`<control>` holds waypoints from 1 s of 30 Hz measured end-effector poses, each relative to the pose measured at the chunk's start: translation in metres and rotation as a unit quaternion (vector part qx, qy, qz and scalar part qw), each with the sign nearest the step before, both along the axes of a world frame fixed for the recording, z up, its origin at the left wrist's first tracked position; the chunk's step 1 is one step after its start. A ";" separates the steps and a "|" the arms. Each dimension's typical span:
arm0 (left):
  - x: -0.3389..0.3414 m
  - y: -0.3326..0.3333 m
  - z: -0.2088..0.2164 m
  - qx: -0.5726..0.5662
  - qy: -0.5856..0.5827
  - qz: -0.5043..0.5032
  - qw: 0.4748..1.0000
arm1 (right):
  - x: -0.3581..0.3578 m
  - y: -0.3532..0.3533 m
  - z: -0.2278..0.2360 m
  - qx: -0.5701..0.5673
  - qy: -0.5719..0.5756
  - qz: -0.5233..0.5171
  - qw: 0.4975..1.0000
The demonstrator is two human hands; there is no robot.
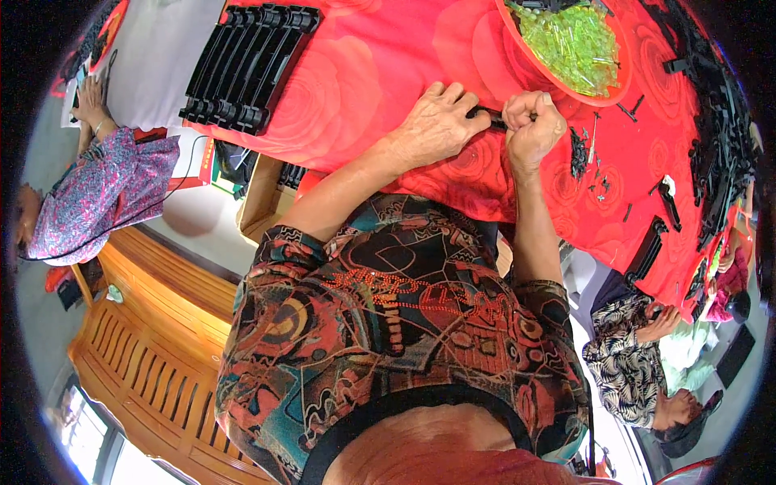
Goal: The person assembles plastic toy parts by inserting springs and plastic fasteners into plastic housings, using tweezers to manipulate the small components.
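Over the red cloth, my left hand point(440, 123) is closed, thumb and fingers gripping one end of a dark black plastic part point(496, 120). That part spans the short gap to my right hand point(533, 128), which is curled tightly right beside it. Whatever lies inside the right fingers is mostly hidden; a small dark bit shows there. Just beyond the right hand, an orange-red bowl point(623, 73) holds many yellow-green clear plastic pieces point(570, 48). A neat row of long black plastic parts point(250, 69) lies to the left of my hands.
Small black bits point(579, 153) and a thin screwdriver-like rod point(593, 139) lie right of my hand. Black parts point(719, 162) heap along the right edge, near a loose black part point(647, 249). Co-workers sit left point(121, 190) and right point(626, 347). A wooden bench point(162, 339) stands behind.
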State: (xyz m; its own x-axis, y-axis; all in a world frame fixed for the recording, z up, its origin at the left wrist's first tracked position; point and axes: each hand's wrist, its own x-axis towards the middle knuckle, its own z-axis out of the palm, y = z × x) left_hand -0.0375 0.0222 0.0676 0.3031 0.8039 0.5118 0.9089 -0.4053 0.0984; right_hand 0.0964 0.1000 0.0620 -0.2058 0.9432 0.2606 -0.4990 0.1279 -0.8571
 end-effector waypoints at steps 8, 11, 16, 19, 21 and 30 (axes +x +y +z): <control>-0.003 -0.001 -0.008 0.026 -0.001 0.007 1.000 | -0.001 0.001 0.008 -0.014 -0.012 0.028 0.999; -0.006 0.000 -0.010 0.024 0.001 0.009 1.000 | -0.006 -0.004 0.019 -0.043 0.032 0.044 0.998; -0.008 -0.005 0.001 0.022 -0.056 0.122 0.991 | -0.014 -0.006 0.020 -0.029 0.089 0.055 0.994; -0.010 -0.007 0.003 -0.033 -0.054 0.127 0.990 | -0.016 -0.006 0.016 -0.016 0.096 0.072 0.993; -0.009 -0.007 0.004 -0.036 -0.057 0.125 0.990 | -0.016 -0.005 0.014 -0.008 0.078 0.071 0.994; -0.010 -0.004 -0.001 -0.055 -0.106 0.087 0.989 | -0.026 -0.012 0.021 -0.029 -0.021 -0.012 0.999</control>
